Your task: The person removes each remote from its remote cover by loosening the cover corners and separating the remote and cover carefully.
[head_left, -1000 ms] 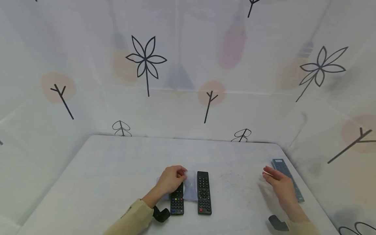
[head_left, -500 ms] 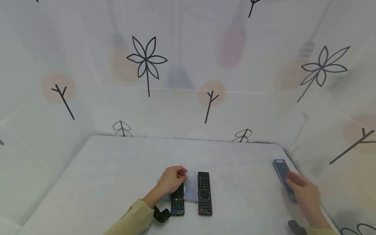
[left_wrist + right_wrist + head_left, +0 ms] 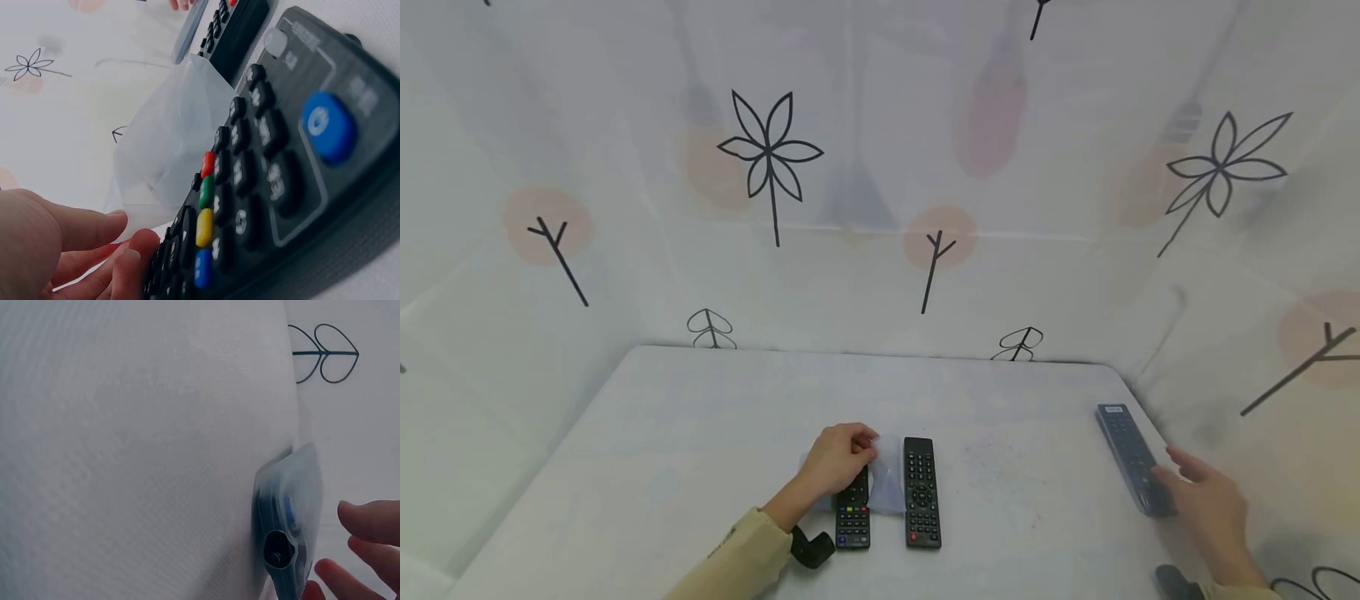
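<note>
The wrapped remote (image 3: 1129, 457) slants far-left to near-right beside the spread right hand (image 3: 1212, 508); the left hand (image 3: 833, 460), pinching plastic film (image 3: 888, 485), partly hides a black remote (image 3: 853, 527).

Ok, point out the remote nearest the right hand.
The bluish remote at far right, beside the right hand; both black remotes lie nearer the left hand.

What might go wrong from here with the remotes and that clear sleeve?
The covered remote lies near the right edge of the table; a bump from the right hand could push it off.
The left hand pinches the limp clear sleeve, which might crumple.
Its fingers are close to the coloured-button remote, so they may nudge it.
</note>
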Demonstrator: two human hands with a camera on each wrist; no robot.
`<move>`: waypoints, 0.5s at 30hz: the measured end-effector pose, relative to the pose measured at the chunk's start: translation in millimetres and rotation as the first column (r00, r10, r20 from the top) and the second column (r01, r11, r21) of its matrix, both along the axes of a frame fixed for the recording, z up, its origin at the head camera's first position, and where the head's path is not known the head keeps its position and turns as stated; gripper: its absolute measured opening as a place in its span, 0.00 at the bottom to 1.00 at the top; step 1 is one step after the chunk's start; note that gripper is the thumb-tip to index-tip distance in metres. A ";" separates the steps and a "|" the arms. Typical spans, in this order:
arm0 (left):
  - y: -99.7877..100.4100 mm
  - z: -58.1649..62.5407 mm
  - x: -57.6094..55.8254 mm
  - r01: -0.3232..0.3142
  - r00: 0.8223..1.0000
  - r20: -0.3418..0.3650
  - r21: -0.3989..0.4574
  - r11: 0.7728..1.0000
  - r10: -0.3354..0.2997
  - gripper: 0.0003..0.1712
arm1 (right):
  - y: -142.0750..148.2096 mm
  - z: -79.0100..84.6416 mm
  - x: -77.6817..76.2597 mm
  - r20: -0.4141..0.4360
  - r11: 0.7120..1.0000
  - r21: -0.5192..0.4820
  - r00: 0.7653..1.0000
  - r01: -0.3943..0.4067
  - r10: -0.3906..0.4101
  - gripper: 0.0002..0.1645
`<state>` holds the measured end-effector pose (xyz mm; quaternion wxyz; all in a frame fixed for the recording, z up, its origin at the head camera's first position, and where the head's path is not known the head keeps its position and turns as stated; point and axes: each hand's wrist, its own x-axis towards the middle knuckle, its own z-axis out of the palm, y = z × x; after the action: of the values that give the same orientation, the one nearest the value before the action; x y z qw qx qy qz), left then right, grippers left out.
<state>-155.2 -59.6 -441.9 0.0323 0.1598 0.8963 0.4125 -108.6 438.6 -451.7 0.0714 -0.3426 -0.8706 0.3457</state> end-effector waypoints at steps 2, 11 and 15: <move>0.0 -0.2 -0.4 -0.003 1.000 0.000 0.001 1.000 0.003 0.10 | 0.2 -1.5 -0.7 0.007 1.000 -0.006 1.000 -0.012 0.012 0.37; -0.5 -1.0 -0.4 0.002 1.000 0.005 0.007 1.000 -0.002 0.10 | 2.6 -15.7 -6.0 0.036 0.998 0.042 0.998 -0.047 0.046 0.36; -0.5 -2.4 -1.6 -0.003 1.000 0.002 0.004 1.000 0.003 0.09 | 4.0 -18.1 -8.1 0.040 0.997 0.047 0.997 -0.060 0.058 0.36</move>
<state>-156.8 -60.0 -444.4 0.0322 0.1581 0.8956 0.4145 -116.7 442.6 -469.7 0.0524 -0.3214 -0.8898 0.3198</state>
